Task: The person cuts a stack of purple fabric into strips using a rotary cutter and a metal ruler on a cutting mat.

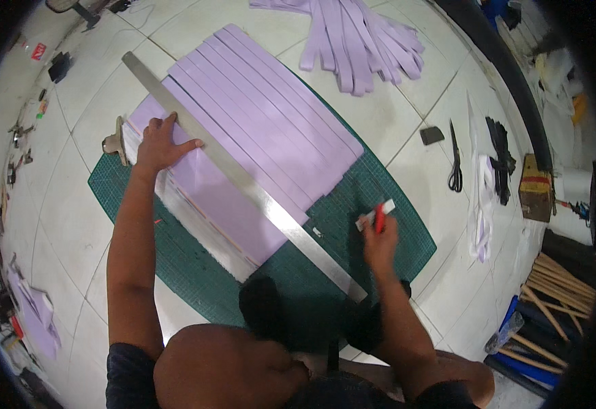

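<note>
My left hand [163, 144] is spread out, its thumb and fingertips pressing along the near-left edge of a long steel ruler [247, 185]. The ruler lies diagonally over lilac fabric [206, 180] on a green cutting mat [400, 232]. Beyond the ruler, the fabric is cut into several parallel strips [264, 116], lying side by side. A metal bulldog clip [114, 142] grips the fabric's left corner, beside my left wrist. My right hand [381, 244] is closed around a small red-and-white tool [380, 217] above the mat's right part, apart from ruler and fabric; its exact kind is unclear.
A bundle of lilac strips [359, 41] lies on the tiled floor at the far side. To the right are a dark block [432, 135], black scissors [455, 167], and several wooden sticks [560, 286]. Lilac scraps [36, 310] lie at the left.
</note>
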`<state>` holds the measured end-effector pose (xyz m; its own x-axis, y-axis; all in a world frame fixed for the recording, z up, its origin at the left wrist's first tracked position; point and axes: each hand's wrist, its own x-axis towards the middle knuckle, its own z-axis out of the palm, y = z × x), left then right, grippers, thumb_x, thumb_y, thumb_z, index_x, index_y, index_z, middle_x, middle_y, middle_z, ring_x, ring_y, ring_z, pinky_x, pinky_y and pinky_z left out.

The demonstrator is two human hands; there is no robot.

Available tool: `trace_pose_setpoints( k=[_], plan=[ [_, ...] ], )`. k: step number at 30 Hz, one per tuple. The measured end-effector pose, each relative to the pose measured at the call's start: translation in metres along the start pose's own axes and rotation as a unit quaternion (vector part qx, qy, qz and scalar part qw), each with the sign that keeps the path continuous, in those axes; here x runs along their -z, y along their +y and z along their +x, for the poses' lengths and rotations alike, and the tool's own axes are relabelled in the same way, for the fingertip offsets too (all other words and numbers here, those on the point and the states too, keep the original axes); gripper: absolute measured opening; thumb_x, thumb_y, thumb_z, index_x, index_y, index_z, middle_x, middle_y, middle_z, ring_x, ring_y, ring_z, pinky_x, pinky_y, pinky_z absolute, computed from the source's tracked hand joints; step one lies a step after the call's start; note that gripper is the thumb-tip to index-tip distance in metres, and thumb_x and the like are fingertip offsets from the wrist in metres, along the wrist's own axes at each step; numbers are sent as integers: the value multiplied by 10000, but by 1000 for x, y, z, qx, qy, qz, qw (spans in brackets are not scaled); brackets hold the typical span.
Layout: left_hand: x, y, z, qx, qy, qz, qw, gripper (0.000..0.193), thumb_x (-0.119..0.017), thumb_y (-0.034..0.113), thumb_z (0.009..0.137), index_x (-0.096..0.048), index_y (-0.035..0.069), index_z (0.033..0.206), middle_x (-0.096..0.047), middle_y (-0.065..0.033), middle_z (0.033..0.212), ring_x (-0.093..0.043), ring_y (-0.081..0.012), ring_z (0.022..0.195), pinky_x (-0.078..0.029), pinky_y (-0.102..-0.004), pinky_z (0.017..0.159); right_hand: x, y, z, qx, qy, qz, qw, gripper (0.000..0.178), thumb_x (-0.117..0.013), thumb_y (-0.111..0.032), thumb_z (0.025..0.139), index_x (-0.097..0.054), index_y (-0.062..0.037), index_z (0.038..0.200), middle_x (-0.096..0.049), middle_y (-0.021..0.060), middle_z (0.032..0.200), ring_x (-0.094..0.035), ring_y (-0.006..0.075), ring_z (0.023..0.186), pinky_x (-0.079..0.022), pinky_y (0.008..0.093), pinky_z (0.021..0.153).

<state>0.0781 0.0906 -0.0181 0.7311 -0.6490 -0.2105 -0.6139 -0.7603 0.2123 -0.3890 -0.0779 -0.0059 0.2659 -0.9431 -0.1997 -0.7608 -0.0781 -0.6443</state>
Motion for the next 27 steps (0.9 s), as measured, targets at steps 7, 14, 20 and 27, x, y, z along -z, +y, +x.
trace_pose_setpoints(
  k=[7,14,20,27],
  plan=[
    [-8,-15,5,-48,24,24,998,1225,-832,665,547,-350,44,1485,-317,-233,1538,-323,-387,1428,-405,-515,1085,2,53,43,10,15,15,1000,480,-779,-304,840,-608,35,1134,-626,147,948,-600,250,838,-491,386,779],
    [-11,-7,8,-40,4,26,999,1245,-835,658,548,-317,43,1498,-263,-236,1572,-296,-395,1445,-378,-520,1105,17,51,49,-77,-53,60,994,476,-762,-239,862,-564,18,1210,-637,73,937,-627,175,829,-502,326,763],
    [-5,-10,9,-40,-14,35,999,1239,-832,655,549,-305,92,1519,-249,-247,1576,-291,-405,1446,-371,-523,1107,4,-1,23,-125,-119,300,938,439,-743,-216,886,-515,-32,1213,-625,54,944,-647,132,772,-464,245,482],
    [-4,-4,9,-25,-42,31,998,1256,-816,669,551,-278,109,1539,-224,-229,1592,-279,-393,1455,-369,-514,1111,-45,-31,23,-104,-185,304,929,415,-719,-190,910,-511,-36,1235,-620,56,940,-652,136,788,-490,243,494]
  ],
)
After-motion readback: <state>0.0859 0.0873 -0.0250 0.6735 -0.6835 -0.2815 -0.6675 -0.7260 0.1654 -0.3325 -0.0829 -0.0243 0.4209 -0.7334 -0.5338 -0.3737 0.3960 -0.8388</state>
